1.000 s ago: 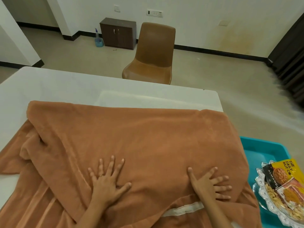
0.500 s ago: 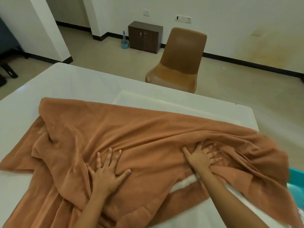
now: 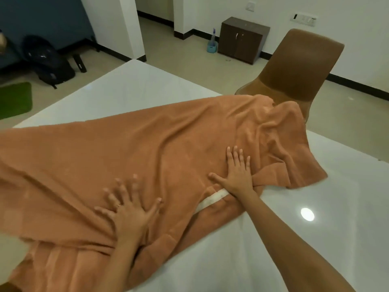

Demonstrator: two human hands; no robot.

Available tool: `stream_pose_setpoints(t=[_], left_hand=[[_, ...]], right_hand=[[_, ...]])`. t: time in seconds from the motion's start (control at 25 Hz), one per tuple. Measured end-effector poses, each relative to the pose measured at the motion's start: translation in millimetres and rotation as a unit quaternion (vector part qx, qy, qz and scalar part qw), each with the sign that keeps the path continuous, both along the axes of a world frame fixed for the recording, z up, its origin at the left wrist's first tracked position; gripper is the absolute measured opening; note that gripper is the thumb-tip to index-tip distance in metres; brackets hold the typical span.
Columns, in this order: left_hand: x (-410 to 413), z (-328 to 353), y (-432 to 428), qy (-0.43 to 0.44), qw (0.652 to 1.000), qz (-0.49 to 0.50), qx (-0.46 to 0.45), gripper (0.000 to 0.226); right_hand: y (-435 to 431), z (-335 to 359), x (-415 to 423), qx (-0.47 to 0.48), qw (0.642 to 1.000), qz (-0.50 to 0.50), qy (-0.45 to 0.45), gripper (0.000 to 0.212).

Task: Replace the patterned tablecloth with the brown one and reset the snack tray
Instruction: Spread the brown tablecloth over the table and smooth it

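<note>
My left hand [image 3: 128, 213] and right hand [image 3: 237, 171] press flat, fingers spread and grasping nothing, on the brown tablecloth [image 3: 147, 148]. It lies rumpled across the frame's middle on the white table [image 3: 315, 218], brown chair [image 3: 294, 68] upper right.

Plain orange-brown cloth [image 3: 147, 148] with one white strip [image 3: 212, 199], on a glossy white table [image 3: 315, 239]. Behind, a tan-brown chair [image 3: 299, 66], a dark brown cabinet [image 3: 242, 39] and a pale blue bucket [image 3: 211, 47]. At left, a green mat [image 3: 14, 100], a black bag [image 3: 48, 62] and a dark blue wall [image 3: 52, 15]; the floor [image 3: 185, 64] is beige.
</note>
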State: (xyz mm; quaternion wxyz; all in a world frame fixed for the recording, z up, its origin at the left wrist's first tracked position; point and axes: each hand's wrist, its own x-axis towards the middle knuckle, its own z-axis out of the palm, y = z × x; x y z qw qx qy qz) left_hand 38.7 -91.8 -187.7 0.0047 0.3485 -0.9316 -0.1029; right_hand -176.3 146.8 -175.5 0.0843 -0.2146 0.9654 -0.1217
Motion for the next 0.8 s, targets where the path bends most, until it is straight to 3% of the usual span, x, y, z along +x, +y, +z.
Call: stream_pose_setpoints(t=[0.2,0.36,0.44,0.52,0.6,0.68,0.8], left_hand=[[1,9,145,-0.034,0.995,-0.056,0.071,0.092],[-12,40,261,-0.041,0.976,-0.128,0.169,0.078],[-14,64,279,-0.031,0.951,-0.177,0.252,0.067],[-18,70,251,0.116,0.955,-0.165,0.217,0.054],[-28,58,211,0.166,0.966,-0.172,0.1,0.054],[-33,36,178,0.087,0.974,-0.208,0.03,0.07],[-24,9,182,-0.032,0.969,-0.245,0.02,0.085]], right_hand=[[142,4,-16,0.099,0.995,-0.016,0.014,0.106],[260,30,-18,0.205,0.959,-0.188,0.061,0.074],[263,38,-7,0.158,0.95,-0.249,0.099,0.057],[230,39,19,0.039,0.96,-0.264,0.084,0.056],[192,26,62,-0.022,0.964,-0.266,-0.013,0.072],[164,6,108,-0.001,0.963,-0.261,-0.072,0.087],[171,-7,136,0.044,0.972,-0.231,-0.015,0.092]])
